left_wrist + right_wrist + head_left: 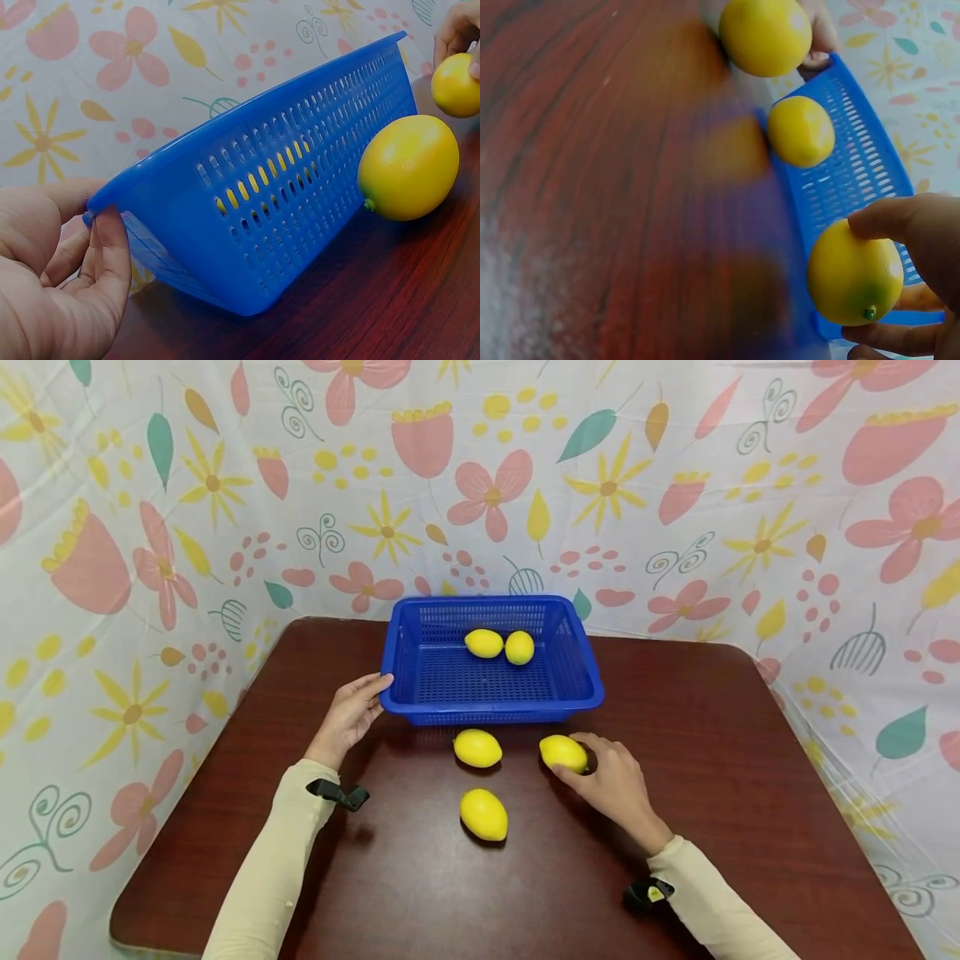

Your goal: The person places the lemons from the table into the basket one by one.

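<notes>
While your left hand [351, 712] pinches the blue basket [491, 707] at its left rim, two loose lemons [477, 748] [483, 815] lie before it on the brown table [712, 718], two inner lemons [484, 643] [519, 647] sit toward its back; rightmost, your right hand [617, 778] grips a fifth lemon [562, 753] out front

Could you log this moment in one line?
Left hand: grips blue basket rim; right hand: grips lemon; inside basket: two lemons; table: two loose lemons

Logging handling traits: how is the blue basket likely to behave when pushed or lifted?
The blue basket is probably light for its size, being full of holes. Wide and low, it would likely slide rather than tip. Lifted only where the left hand grips, it may tilt, rolling the two lemons inside.
</notes>
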Tool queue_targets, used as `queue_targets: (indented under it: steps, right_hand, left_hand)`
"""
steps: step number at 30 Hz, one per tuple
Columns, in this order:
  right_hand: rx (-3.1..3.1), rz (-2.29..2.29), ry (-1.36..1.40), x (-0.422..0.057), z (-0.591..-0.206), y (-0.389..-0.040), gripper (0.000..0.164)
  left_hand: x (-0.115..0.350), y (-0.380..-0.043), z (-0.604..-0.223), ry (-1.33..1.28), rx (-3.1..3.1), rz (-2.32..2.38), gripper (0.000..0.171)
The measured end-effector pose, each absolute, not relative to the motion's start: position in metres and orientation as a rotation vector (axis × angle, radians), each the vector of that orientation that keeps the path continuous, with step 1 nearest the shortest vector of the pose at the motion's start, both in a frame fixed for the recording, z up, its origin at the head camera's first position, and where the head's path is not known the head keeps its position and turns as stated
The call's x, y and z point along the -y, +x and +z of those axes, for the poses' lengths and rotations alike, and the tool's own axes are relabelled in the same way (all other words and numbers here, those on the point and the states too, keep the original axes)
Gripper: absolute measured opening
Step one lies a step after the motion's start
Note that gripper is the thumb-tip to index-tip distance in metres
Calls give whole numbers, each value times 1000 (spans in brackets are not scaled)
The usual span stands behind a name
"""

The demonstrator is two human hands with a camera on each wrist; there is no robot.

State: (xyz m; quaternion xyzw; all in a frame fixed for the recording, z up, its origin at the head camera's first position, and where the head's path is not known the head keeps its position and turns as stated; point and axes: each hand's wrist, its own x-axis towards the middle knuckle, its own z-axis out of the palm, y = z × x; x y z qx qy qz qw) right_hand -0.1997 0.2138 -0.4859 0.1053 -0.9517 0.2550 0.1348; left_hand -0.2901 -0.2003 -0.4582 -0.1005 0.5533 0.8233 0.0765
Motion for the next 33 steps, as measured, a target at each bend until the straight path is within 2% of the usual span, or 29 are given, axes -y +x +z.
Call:
queue_targets:
  steps: [10,17,24,33]
  right_hand:
    - [2757,785,334,-211,-450,-184,56]
    - [2736,822,446,-207,-413,-183,56]
    - [2767,865,570,-195,-371,-204,60]
    - [2818,894,785,-166,-329,-256,60]
  left_hand:
    - [200,-289,-458,-291,-1641,2486,37]
    - [200,-289,-457,-300,-1659,2475,39]
    - [200,-290,-457,-287,-1667,2473,44]
    - [199,-289,-458,-295,-1667,2476,42]
